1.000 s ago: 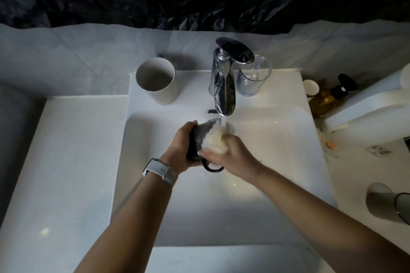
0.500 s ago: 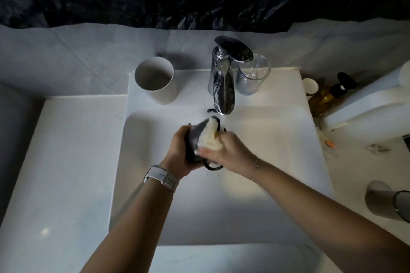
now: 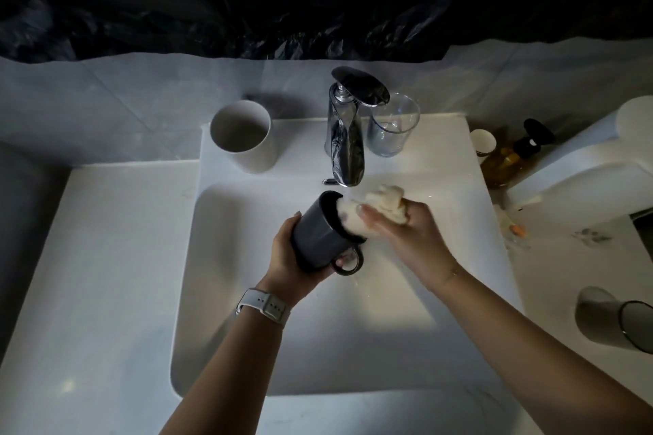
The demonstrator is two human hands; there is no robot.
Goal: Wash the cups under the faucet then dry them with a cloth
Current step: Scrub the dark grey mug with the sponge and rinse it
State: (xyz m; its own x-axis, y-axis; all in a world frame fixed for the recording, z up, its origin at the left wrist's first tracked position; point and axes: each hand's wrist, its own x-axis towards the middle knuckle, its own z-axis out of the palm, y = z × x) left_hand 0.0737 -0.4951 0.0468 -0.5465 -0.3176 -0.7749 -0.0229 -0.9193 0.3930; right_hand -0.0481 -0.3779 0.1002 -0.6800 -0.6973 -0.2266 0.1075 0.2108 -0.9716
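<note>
A dark grey mug (image 3: 319, 235), tilted sideways, is gripped by the left hand (image 3: 288, 258); a pale, seemingly wet cloth (image 3: 374, 210) is clutched at its mouth by the right hand (image 3: 406, 233).

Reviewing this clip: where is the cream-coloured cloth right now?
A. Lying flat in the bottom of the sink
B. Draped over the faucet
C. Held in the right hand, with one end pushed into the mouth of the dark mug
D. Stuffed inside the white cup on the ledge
C: the right hand grips the cloth, and its end sits inside the opening of the dark mug, which the left hand holds tilted over the sink.
</note>
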